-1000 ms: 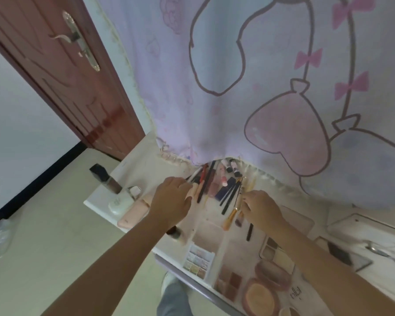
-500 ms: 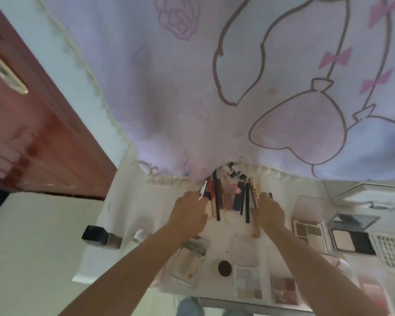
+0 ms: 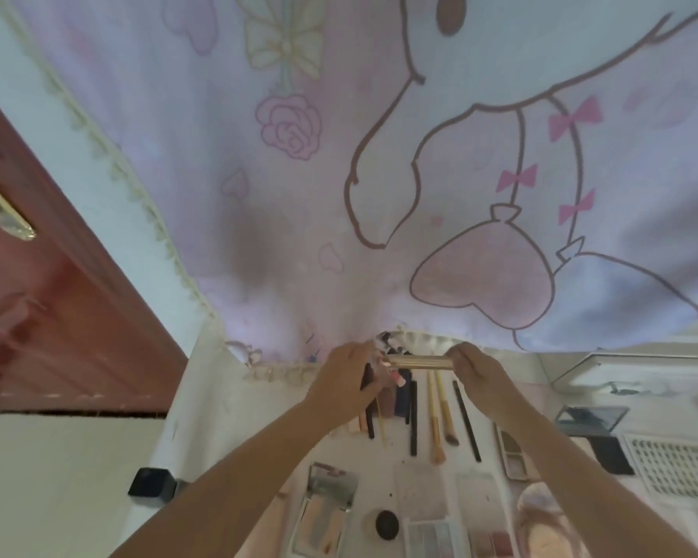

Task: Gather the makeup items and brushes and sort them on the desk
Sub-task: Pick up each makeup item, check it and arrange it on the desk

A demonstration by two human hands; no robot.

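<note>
Both hands are raised over the far edge of the white desk [image 3: 202, 400]. My left hand [image 3: 345, 380] and my right hand [image 3: 480, 374] grip the two ends of a gold tube [image 3: 418, 362] held level between them. The left hand also clutches a few small makeup sticks [image 3: 393, 378] under the tube. On the desk below lie a row of pencils and dark pens [image 3: 412, 412], two tan-handled brushes [image 3: 440, 420] and a thin black pencil [image 3: 466, 420]. Eyeshadow palettes [image 3: 434, 537] and an open compact [image 3: 327, 505] lie at the near edge.
A pink cartoon-print curtain [image 3: 339, 195] hangs to the desk's far edge. A red-brown door [image 3: 37, 316] stands at left. A black-capped bottle [image 3: 150, 483] sits at the desk's left corner. A round black lid [image 3: 387, 524], dark cases [image 3: 593, 420] and a white grille [image 3: 677, 465] lie nearby.
Both hands lifted off the row of pencils and now hold a gold tube between them. The camera tilted up and turned, showing more curtain.
</note>
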